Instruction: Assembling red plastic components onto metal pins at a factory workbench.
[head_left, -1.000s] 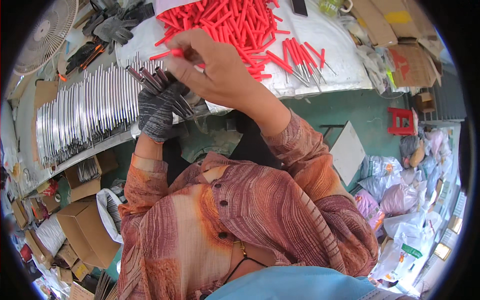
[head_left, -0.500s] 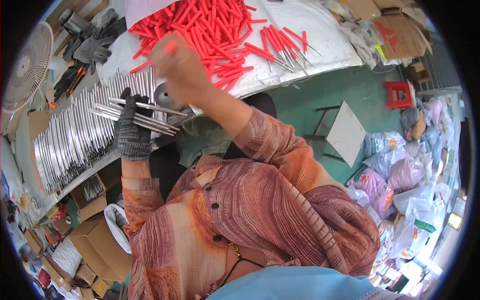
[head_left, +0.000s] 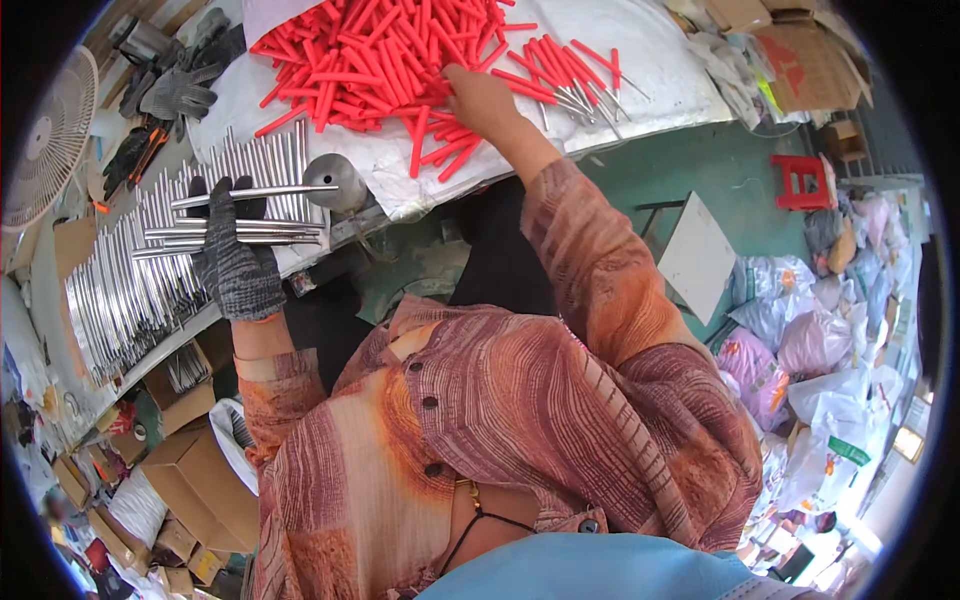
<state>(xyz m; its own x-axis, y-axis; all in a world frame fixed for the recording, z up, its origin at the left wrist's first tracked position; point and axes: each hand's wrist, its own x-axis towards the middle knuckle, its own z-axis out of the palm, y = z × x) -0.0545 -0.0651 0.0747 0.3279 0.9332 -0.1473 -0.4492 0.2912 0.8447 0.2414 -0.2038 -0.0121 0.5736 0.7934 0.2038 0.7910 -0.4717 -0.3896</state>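
**Rods in the left hand, sleeves under the right**

While the left hand (head_left: pixel 237 262), in a dark knit glove, is closed round a fan of bare metal rods (head_left: pixel 250 218), these lie level above the worktop's near edge. They look stiff, smooth and likely slippery; a mid-length grip seems soundest. Beside them stands a grey funnel-shaped part (head_left: pixel 335 180). Farther in, the right hand (head_left: pixel 480 98) reaches into the red sleeves (head_left: pixel 370 55) heaped on a white sheet (head_left: pixel 660 60); whether its fingers pinch one cannot be told. The sleeves appear light and probably grippy.
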